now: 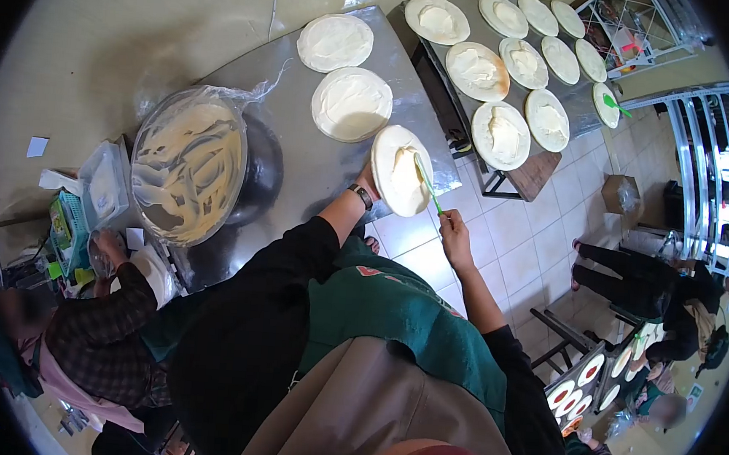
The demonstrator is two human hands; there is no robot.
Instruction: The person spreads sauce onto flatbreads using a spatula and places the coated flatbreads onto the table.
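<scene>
My left hand (368, 181), with a watch on its wrist, supports a round pale base (388, 197), like a cake layer or flatbread, from its near left side. The fingers are mostly hidden underneath. My right hand (457, 237) is closed around the handle of a green spreading spatula (430, 188). Its blade touches a mound of pale cream (405, 166) on the held base. Beyond my left hand, two cream-covered rounds (352, 105) lie on the metal table (295, 104).
Left on the table stands a large plastic-lined bowl (242, 164) smeared with cream. A second table (588, 116) carries several cream-topped rounds, one with another green spatula (616, 105). One person (104, 328) works at lower left; others (668, 291) are at right.
</scene>
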